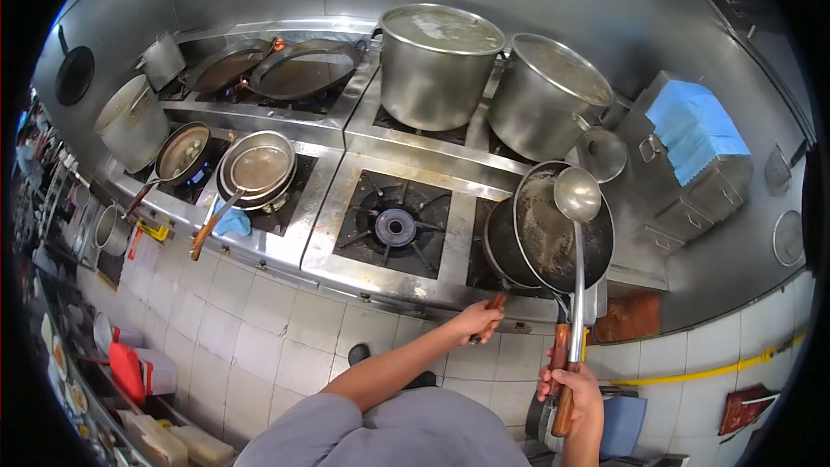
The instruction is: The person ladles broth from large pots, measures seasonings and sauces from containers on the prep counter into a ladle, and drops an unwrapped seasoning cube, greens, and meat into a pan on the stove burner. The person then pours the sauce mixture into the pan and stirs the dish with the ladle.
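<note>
My right hand [581,389] is closed around the wooden handle of a long metal ladle [578,195] together with the wooden handle of a dark frying pan [553,225]. The ladle's bowl hangs over the pan, whose inside looks browned and scorched. Beneath it, another dark pan [500,246] shows partly on the right front burner. My left hand [478,322], in front of the stove edge, grips a reddish-brown wooden handle [496,301]; what it belongs to is hard to make out, though it lies close to the lower pan.
A bare gas burner [395,227] sits left of the pans. Two large stockpots [439,78] stand behind. To the left are stacked strainers [257,164], a small pan [183,154] over a flame and wide flat pans [304,69]. A yellow pipe [709,374] runs low at right.
</note>
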`<state>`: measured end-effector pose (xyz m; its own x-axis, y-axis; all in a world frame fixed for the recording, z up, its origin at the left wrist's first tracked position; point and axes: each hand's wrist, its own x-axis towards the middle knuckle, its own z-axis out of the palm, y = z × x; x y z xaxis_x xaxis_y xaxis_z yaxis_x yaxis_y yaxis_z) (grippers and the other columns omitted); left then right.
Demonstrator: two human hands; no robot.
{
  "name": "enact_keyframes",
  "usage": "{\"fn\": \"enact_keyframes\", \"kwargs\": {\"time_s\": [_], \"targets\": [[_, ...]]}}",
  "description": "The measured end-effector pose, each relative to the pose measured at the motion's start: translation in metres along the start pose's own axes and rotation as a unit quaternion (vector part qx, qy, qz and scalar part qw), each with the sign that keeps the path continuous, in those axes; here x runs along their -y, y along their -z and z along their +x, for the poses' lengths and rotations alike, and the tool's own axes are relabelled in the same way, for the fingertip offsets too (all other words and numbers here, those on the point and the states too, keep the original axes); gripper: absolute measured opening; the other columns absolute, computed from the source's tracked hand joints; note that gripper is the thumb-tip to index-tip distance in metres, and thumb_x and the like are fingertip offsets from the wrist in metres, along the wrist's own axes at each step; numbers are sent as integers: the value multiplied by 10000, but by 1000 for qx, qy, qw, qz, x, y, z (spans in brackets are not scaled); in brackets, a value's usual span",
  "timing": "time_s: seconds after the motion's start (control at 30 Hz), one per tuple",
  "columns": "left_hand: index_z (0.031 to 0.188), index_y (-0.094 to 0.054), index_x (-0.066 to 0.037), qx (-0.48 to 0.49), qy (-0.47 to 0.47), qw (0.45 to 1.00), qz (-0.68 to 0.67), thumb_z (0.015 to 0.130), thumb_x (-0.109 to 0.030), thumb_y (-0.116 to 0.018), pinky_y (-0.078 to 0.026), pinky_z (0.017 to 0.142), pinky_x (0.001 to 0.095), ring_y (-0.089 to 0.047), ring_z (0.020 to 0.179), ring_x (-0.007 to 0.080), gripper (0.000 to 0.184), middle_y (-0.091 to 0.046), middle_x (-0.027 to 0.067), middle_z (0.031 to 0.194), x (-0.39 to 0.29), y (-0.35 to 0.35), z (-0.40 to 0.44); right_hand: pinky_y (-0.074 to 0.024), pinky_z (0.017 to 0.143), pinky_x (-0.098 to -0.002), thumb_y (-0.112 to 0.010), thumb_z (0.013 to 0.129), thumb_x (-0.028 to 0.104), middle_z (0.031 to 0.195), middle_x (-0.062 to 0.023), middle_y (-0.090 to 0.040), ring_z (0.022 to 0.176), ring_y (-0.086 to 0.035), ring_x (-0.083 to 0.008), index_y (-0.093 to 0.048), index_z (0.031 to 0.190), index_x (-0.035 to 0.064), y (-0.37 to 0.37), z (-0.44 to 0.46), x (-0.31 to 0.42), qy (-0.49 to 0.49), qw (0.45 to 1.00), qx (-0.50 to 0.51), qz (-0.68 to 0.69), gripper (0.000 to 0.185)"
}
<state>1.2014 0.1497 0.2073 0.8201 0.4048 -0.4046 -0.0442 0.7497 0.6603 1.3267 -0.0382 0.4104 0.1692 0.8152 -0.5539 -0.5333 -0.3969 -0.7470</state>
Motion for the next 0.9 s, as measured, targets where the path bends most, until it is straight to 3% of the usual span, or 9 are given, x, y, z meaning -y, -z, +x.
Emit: {"fn": "enact_keyframes", "kwargs": {"time_s": [0.13,0.23,0.27,0.33,0.47,0.5,0.57,0.67,0.9], "targets": [[1018,-499,-94,-51,1,998,-32,895,-234,-556,-368,370,253,-439,432,96,194,-508,0,693,-13,-13,-1,-491,569,-388,-648,746,61,783,-123,-567,644,-577,-243,-458,1182,5,-51,33,-16,-40,998,40,-16,478],[1060,-501,-113,41,21,997,-59,958,-304,-458,-382,402,242,-488,470,124,221,-552,22,703,-26,-1,-12,-523,602,-375,-641,792,53,815,-111,-596,672,-601,-229,-465,1190,-14,-78,70,-34,-78,993,87,-20,440],[1115,-501,-112,40,4,997,-70,956,-337,-471,-455,470,248,-551,545,149,278,-588,43,770,-24,3,-16,-527,607,-372,-634,807,54,820,-109,-600,683,-606,-223,-469,1194,-14,-84,84,-42,-101,990,101,-24,427],[1172,-491,-107,283,18,956,-74,934,-371,-508,-536,645,305,-616,740,165,356,-616,48,878,-21,52,-67,-531,614,-369,-628,818,55,828,-110,-602,692,-609,-218,-469,1194,-17,-98,112,-61,-106,986,124,-36,414],[1214,-479,-93,41,27,979,-198,914,-339,-536,-541,770,446,-623,865,262,392,-613,105,1008,137,204,-66,-533,608,-382,-618,815,58,821,-110,-592,679,-601,-219,-471,1187,-6,-131,152,-93,-111,982,141,-56,405],[1286,-427,-52,-124,37,974,-186,941,-301,-457,-477,873,512,-572,995,345,427,-557,178,1115,141,222,-90,-534,620,-393,-602,826,47,823,-113,-592,684,-602,-218,-459,1196,-7,-139,159,-97,-122,980,146,-59,400],[1358,-360,-96,-293,33,935,-197,942,-301,-445,-497,820,484,-555,1001,351,471,-529,151,1174,157,273,-96,-535,622,-395,-599,831,47,830,-113,-593,687,-605,-218,-452,1204,-5,-147,177,-113,-127,979,150,-55,404],[1352,-345,-123,-434,-60,888,-139,944,-286,-420,-510,763,479,-552,1007,359,446,-473,127,1267,126,286,-95,-535,624,-400,-591,850,48,849,-113,-591,707,-612,-217,-437,1219,2,-155,197,-134,-134,977,150,-67,402],[1319,-349,-151,-441,-111,854,-252,955,-267,-379,-513,673,407,-558,951,277,383,-483,78,1253,105,303,-46,-547,676,-408,-526,930,133,950,-149,-625,794,-645,-264,-437,1225,12,-179,214,-146,-125,983,121,-62,331]]}}
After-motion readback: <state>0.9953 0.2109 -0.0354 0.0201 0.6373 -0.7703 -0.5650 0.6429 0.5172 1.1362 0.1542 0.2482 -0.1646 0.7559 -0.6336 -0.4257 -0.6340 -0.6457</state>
